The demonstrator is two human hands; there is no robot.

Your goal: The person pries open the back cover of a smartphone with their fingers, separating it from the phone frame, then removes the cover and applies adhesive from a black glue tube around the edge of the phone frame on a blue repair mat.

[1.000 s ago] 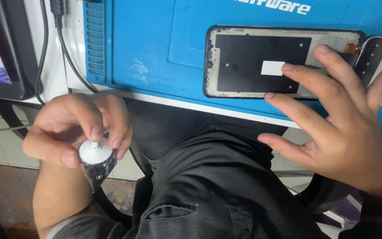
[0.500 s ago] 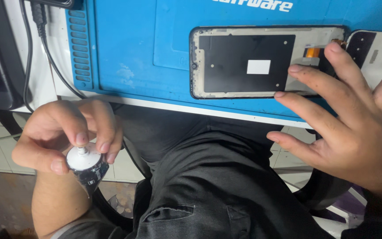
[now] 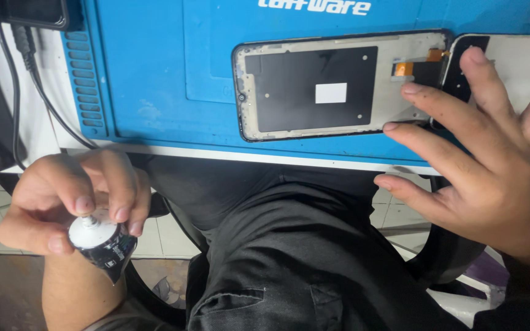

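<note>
The left hand [image 3: 72,196] is pinching the white top of a small black glue tube [image 3: 100,242] below the table edge, fingers curled around it. The right hand [image 3: 486,153] is hovering, fingers spread, beside an opened phone frame [image 3: 332,86] lying on the blue repair mat [image 3: 154,73]

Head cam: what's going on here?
A seated person holds a small black tube with a white end in the left hand, down over the lap, fingertips at its nozzle. The right hand hovers spread open beside an opened phone frame lying on the blue work mat; contact with it can't be confirmed.
</note>
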